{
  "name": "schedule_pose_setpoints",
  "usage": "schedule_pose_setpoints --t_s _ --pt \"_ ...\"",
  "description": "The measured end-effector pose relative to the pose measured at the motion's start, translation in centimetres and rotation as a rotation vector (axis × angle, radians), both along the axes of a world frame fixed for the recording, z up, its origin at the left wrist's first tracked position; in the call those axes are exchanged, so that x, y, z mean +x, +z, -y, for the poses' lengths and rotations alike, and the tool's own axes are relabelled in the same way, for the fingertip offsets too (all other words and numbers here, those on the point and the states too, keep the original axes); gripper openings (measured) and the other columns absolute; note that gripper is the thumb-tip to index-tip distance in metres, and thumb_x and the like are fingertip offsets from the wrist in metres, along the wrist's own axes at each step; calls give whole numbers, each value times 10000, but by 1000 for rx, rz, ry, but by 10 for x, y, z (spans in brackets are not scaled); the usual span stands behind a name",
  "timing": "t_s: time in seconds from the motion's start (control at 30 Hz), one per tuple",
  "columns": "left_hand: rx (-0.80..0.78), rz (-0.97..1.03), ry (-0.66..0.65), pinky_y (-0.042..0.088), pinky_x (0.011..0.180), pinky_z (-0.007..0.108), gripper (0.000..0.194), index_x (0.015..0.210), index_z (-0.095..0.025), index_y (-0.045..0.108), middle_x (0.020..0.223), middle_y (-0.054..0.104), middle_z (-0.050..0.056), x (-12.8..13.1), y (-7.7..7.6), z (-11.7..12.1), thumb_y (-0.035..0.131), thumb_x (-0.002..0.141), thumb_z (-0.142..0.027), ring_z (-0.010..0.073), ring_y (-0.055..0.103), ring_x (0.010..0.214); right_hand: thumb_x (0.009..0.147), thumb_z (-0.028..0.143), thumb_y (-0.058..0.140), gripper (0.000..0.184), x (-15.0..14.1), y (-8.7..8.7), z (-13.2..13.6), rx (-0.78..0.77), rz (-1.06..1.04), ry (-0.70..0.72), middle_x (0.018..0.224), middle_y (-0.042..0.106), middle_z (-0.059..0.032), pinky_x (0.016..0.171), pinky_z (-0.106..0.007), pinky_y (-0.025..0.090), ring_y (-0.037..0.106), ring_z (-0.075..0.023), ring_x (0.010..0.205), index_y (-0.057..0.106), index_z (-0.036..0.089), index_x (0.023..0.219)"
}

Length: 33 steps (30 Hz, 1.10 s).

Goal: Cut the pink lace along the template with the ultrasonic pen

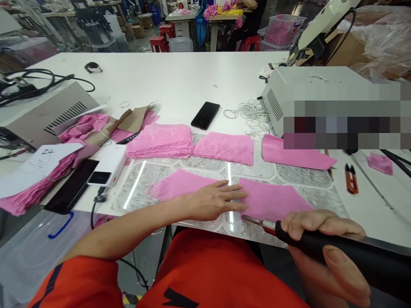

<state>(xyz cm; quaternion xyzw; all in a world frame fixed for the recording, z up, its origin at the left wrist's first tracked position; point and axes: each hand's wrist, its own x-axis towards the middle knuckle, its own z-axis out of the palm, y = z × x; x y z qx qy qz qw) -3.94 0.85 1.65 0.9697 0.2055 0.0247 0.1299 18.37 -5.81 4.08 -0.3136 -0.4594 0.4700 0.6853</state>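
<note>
Fingers, left hand (pixel 208 201): released, spread flat, palm over my left pink panel (pixel 183 184), fingertips on the near side edge of my right pink panel (pixel 272 199). Fingers, right hand (pixel 337 265): closed round a black-handled tool (pixel 379 261), its slim metal tip at the right panel's lower corner.

Location: both panels flat on a marbled board (pixel 308 175), at my edge of the white worktop (pixel 160 77).

Hazards, judged:
1. Tip slipping inward; cause, the short gap to my little finger. Result, a hurt fingertip.
2. Cloth puckering or snagging; cause, a dragging tip or light pressure from my palm.
3. Panels skewing; cause, thin cloth on a smooth-looking surface.

Materials:
- Panels: matt, thin, pink; angled ends, the left one lacy at its far tip.
- Stack (pixel 160 141): lace-textured, scalloped edges, many layers.
- Tool: smooth, thick, rounded handle; narrow metal end.
- Board: grey stone pattern, glossy, pale rounded outlines.
- Loops (pixel 255 112): fine white cord, tangled.
</note>
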Motion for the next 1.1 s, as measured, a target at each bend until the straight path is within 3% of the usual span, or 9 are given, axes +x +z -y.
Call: schedule_pose_setpoints --t_s 0.23,0.3,0.43,0.63,1.1 --pt "-47 286 125 378 1084 348 411 1177 -148 618 1287 607 86 -41 19 6 344 891 -36 173 446 1319 709 283 670 175 -10 2 1 -7 -26 18 785 573 12 527 -327 486 521 -121 537 635 228 871" --pt "-65 257 107 353 1101 379 385 1202 -154 603 1318 585 86 -57 19 13 366 907 -85 190 425 1336 726 292 664 169 -17 4 2 -12 -10 67 786 567 19 534 -327 494 520 -118 538 629 238 883" --pt "-88 88 93 183 1171 465 370 1309 -196 532 1453 441 69 -79 9 27 391 976 -274 230 315 1401 763 322 638 187 -27 3 4 1 14 143 817 560 21 566 -325 505 524 -116 569 613 247 933" --pt "-22 44 137 24 1185 472 418 1363 -244 480 1508 348 34 -86 -3 33 372 994 -408 223 240 1430 772 320 628 209 -34 -3 6 -14 26 176 834 548 7 586 -328 494 520 -119 585 604 245 965" --pt "26 68 149 22 1187 468 428 1368 -268 474 1505 356 18 -91 -10 33 381 987 -438 223 247 1427 785 316 614 194 -44 -1 3 12 53 176 825 534 -2 577 -330 466 515 -121 579 602 248 967"
